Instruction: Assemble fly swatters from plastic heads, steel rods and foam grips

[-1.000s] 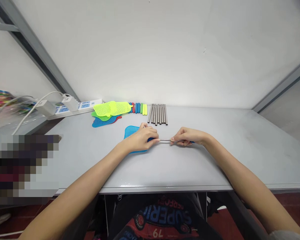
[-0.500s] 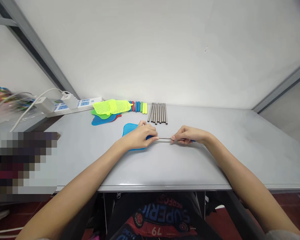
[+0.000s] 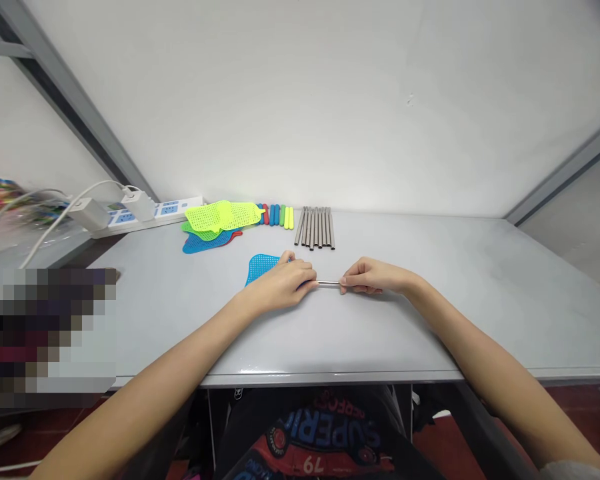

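A blue perforated fly swatter head (image 3: 263, 267) lies partly under my left hand (image 3: 287, 283), whose fingers are closed around its neck end. From that grip a thin metal rod (image 3: 329, 283) runs right, level and just over the table, to my right hand (image 3: 367, 276). My right thumb and fingers pinch the rod; its far end is hidden inside that hand. Beyond my hands lie several loose metal rods (image 3: 317, 228) side by side. Left of them is a row of coloured handles (image 3: 283, 216) in blue, red, green and yellow.
Yellow-green swatter heads (image 3: 225, 216) overlap green, blue and red ones at the back left. Behind them stands a white power strip (image 3: 167, 211) with plugged-in adapters and cables (image 3: 55, 220). A white wall (image 3: 330, 107) closes off the back of the grey table (image 3: 360, 340).
Both hands have come slightly nearer the table's front edge with the swatter. The blue tip that showed past my right hand is now out of sight. Less of the blue head shows.
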A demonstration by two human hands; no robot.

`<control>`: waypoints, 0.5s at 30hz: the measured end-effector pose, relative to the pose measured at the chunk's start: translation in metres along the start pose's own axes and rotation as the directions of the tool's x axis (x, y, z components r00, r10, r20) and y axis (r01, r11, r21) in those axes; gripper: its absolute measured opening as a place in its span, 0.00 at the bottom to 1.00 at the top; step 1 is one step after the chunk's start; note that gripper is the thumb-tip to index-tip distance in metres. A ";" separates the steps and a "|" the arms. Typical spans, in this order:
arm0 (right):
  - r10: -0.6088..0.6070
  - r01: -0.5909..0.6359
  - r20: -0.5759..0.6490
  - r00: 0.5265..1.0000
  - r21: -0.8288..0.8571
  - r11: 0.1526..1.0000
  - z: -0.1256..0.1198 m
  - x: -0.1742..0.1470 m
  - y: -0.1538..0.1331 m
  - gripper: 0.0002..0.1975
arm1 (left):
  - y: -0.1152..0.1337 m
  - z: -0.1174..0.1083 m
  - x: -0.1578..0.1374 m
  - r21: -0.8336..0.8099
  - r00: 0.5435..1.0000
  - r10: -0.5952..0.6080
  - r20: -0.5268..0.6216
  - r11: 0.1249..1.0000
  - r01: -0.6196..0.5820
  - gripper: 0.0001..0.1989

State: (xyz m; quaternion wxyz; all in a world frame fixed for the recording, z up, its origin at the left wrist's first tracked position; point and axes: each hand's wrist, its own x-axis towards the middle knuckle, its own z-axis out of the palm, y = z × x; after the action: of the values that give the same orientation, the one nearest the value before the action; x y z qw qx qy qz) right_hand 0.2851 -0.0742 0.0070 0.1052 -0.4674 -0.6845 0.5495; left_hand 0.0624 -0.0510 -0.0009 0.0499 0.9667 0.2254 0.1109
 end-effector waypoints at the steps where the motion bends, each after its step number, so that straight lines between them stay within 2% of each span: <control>1: -0.013 0.013 -0.011 1.000 -0.014 1.000 0.003 0.001 -0.001 0.16 | 0.002 0.002 0.000 0.012 1.000 -0.008 0.003 1.000 0.008 0.13; 7: -0.055 0.055 -0.033 0.998 -0.022 0.998 0.019 0.003 -0.007 0.16 | 0.006 0.009 0.001 0.076 0.998 -0.018 0.066 0.997 0.013 0.09; 12: -0.037 0.026 0.057 0.998 0.188 0.982 0.021 0.002 -0.007 0.16 | 0.009 0.007 0.000 0.159 1.000 -0.029 0.006 0.987 0.028 0.09; 15: 0.001 -0.047 0.138 0.990 0.334 0.941 0.019 0.001 -0.006 0.14 | 0.010 0.007 0.000 0.222 0.998 0.010 -0.067 0.975 0.005 0.09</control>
State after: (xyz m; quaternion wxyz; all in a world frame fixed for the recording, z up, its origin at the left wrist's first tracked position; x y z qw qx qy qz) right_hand 0.2690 -0.0857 0.0046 0.1301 -0.4125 -0.5804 0.6900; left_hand 0.0679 -0.0604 -0.0061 -0.0663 0.9622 0.2366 0.1176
